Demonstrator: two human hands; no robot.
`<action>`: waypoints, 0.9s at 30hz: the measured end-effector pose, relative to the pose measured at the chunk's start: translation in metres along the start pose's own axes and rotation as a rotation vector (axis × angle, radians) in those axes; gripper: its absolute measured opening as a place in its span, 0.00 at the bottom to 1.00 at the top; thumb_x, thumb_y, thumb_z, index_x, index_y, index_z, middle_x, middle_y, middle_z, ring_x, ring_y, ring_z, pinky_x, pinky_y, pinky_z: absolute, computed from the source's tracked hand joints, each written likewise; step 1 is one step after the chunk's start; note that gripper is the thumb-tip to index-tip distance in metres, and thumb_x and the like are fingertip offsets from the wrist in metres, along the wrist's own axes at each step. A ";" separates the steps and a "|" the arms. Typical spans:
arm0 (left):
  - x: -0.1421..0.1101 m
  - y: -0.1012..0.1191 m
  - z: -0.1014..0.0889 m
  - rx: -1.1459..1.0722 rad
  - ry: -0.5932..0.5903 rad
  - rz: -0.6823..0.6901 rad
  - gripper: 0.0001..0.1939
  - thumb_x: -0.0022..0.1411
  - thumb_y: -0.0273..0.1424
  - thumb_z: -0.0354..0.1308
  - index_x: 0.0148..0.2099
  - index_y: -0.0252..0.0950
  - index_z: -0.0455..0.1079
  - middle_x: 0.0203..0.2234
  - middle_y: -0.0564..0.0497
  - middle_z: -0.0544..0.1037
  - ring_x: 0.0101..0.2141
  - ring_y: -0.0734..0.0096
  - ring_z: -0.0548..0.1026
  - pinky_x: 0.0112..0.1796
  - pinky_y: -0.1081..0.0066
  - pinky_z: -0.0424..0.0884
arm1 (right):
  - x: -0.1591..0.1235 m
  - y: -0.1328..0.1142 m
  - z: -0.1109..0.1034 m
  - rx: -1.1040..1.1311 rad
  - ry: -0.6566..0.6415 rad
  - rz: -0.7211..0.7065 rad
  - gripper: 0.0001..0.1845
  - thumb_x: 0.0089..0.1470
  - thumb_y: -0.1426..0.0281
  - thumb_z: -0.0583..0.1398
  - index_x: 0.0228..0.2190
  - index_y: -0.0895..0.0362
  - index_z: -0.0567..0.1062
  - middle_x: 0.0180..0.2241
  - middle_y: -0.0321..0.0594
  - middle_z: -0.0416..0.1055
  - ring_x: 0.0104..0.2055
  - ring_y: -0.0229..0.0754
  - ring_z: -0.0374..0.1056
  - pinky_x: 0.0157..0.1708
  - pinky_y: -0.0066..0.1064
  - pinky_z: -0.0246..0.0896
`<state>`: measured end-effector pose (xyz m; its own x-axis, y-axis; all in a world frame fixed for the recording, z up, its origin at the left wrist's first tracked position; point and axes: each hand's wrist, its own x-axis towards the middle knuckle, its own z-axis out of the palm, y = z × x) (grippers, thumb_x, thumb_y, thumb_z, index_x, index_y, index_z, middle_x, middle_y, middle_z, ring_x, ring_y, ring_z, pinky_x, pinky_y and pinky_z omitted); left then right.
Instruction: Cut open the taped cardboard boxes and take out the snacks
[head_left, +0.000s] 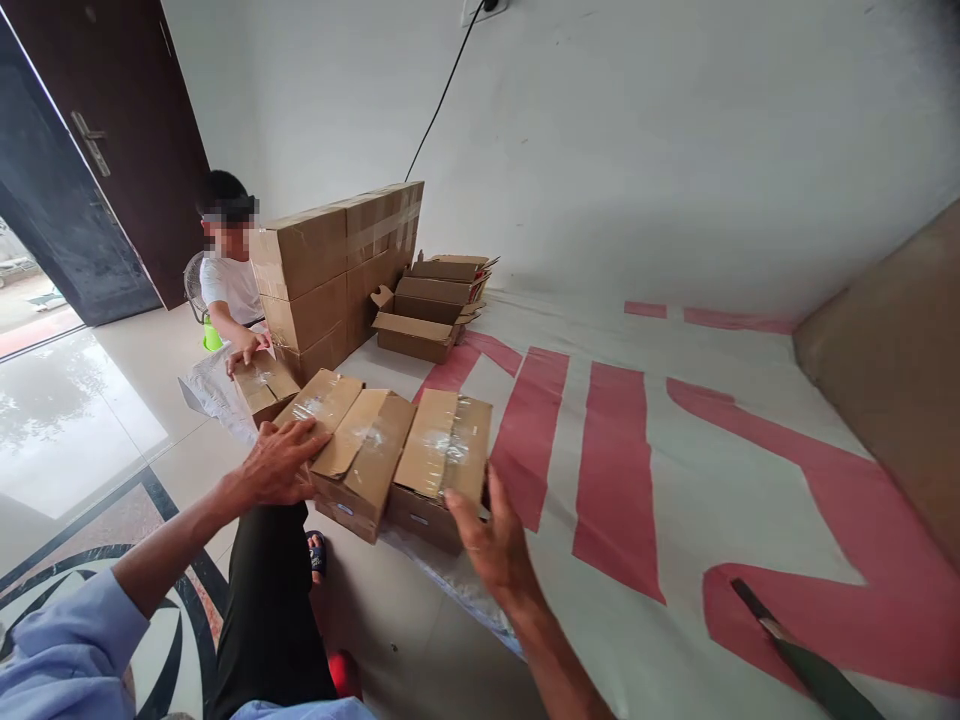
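Observation:
Three small taped cardboard boxes lie side by side on the floor in front of me. My left hand (281, 462) rests with spread fingers on the left box (324, 398). My right hand (491, 545) touches the near edge of the right box (444, 462), fingers stretched. The middle box (366, 455) lies between them, untouched. Neither hand grips anything.
A white sheet with red stripes (645, 470) covers the floor. A stack of taped cartons (330, 270) and open flat boxes (431, 305) stand against the wall. Another person (229, 280) sits behind, hand on a box (264, 385). A knife (795, 655) lies lower right. Open door at left.

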<state>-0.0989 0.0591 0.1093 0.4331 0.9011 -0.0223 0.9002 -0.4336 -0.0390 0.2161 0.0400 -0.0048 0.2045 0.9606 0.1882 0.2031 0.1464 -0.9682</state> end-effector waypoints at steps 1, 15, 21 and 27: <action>0.001 0.012 0.003 0.001 0.019 0.015 0.44 0.63 0.44 0.68 0.77 0.42 0.62 0.73 0.33 0.65 0.66 0.34 0.69 0.60 0.40 0.67 | -0.001 0.000 -0.012 -0.002 -0.001 0.036 0.46 0.59 0.45 0.62 0.71 0.55 0.68 0.65 0.53 0.75 0.67 0.63 0.70 0.65 0.53 0.67; 0.019 -0.004 -0.017 -0.148 0.271 -0.241 0.27 0.76 0.39 0.53 0.73 0.44 0.67 0.71 0.38 0.68 0.70 0.44 0.67 0.62 0.44 0.70 | -0.010 0.005 -0.066 -0.027 0.040 0.166 0.51 0.53 0.41 0.65 0.71 0.53 0.68 0.65 0.50 0.75 0.66 0.64 0.70 0.65 0.52 0.68; 0.047 -0.043 -0.008 -0.092 0.054 -0.271 0.28 0.73 0.48 0.59 0.69 0.46 0.70 0.69 0.38 0.69 0.68 0.40 0.68 0.61 0.41 0.70 | -0.005 0.019 -0.112 -0.065 0.036 0.141 0.44 0.55 0.45 0.66 0.68 0.50 0.73 0.62 0.46 0.78 0.66 0.63 0.72 0.63 0.49 0.73; 0.049 -0.015 -0.028 -0.077 0.181 -0.202 0.25 0.72 0.41 0.58 0.67 0.42 0.73 0.69 0.38 0.70 0.69 0.40 0.67 0.65 0.39 0.67 | 0.000 0.013 -0.135 -0.040 -0.034 0.176 0.47 0.55 0.44 0.66 0.70 0.50 0.71 0.64 0.45 0.78 0.67 0.63 0.72 0.65 0.51 0.71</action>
<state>-0.0903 0.1100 0.1371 0.2391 0.9582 0.1571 0.9669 -0.2498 0.0517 0.3482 0.0102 0.0046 0.2077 0.9781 0.0095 0.2051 -0.0340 -0.9782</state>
